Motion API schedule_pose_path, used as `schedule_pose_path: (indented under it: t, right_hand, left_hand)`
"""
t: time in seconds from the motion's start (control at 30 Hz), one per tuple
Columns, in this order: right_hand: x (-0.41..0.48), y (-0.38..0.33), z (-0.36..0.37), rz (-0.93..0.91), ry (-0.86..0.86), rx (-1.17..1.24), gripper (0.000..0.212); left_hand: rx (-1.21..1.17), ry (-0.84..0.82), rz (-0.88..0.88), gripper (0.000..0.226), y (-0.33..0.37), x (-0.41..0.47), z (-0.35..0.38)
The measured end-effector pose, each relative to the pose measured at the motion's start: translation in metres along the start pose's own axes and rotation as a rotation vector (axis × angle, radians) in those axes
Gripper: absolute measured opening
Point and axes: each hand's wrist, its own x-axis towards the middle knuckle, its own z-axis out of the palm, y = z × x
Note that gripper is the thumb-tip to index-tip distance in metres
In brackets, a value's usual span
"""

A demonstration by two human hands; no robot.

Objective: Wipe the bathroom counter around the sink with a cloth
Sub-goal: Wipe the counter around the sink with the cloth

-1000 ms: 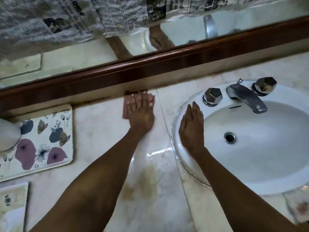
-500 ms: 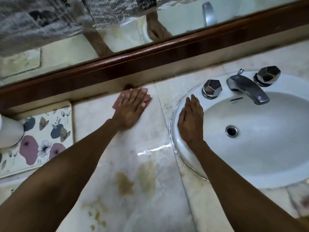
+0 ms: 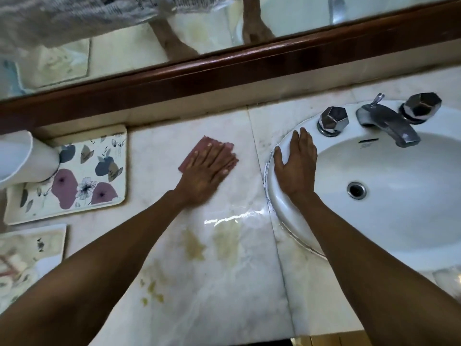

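A pink cloth (image 3: 197,152) lies flat on the pale marble counter (image 3: 224,283) left of the white oval sink (image 3: 399,196). My left hand (image 3: 207,171) presses down on the cloth with fingers spread, covering most of it. My right hand (image 3: 296,166) rests flat on the sink's left rim, holding nothing. Yellow-brown stains (image 3: 212,243) mark the counter nearer to me, beside a wet shiny streak.
A chrome faucet (image 3: 389,123) with two faceted knobs (image 3: 333,119) sits at the sink's back. A floral tray (image 3: 74,176) with a white cup (image 3: 22,158) stands at the left. A dark wooden mirror frame (image 3: 224,71) runs along the back. The counter's front edge is near the bottom.
My left hand has slid the cloth away from the back wall, toward me and slightly right. My right hand stays on the sink rim.
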Motion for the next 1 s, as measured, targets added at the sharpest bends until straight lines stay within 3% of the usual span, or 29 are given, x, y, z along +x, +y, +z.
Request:
schedule_pose_path:
  t: [0.1, 0.17, 0.43, 0.57, 0.67, 0.9, 1.0]
  right_hand:
    - [-0.001, 0.0, -0.001, -0.023, -0.013, -0.061, 0.066]
    - [0.0, -0.001, -0.001, -0.027, -0.035, -0.118, 0.068]
    - [-0.009, -0.003, -0.016, -0.039, -0.186, -0.175, 0.074]
    - [-0.03, 0.002, -0.026, -0.044, -0.273, -0.186, 0.072]
    - [-0.051, 0.009, -0.029, -0.069, -0.251, -0.177, 0.065]
    - [-0.076, 0.023, -0.04, -0.092, -0.3, -0.09, 0.07]
    - [-0.089, 0.025, -0.04, -0.089, -0.278, -0.046, 0.071]
  left_hand:
    - [-0.067, 0.044, -0.224, 0.052, 0.002, 0.02, -0.003]
    - [-0.137, 0.056, -0.258, 0.05, 0.02, 0.024, 0.0]
    - [-0.24, -0.015, -0.043, 0.049, 0.11, -0.098, 0.04]
    - [-0.061, -0.048, 0.082, 0.052, 0.13, -0.164, 0.047]
    - [0.041, -0.06, 0.189, 0.054, 0.107, -0.163, 0.042]
    - [-0.059, 0.07, -0.208, 0.055, 0.107, -0.087, 0.032]
    - [-0.05, 0.064, -0.058, 0.057, 0.145, -0.117, 0.048]
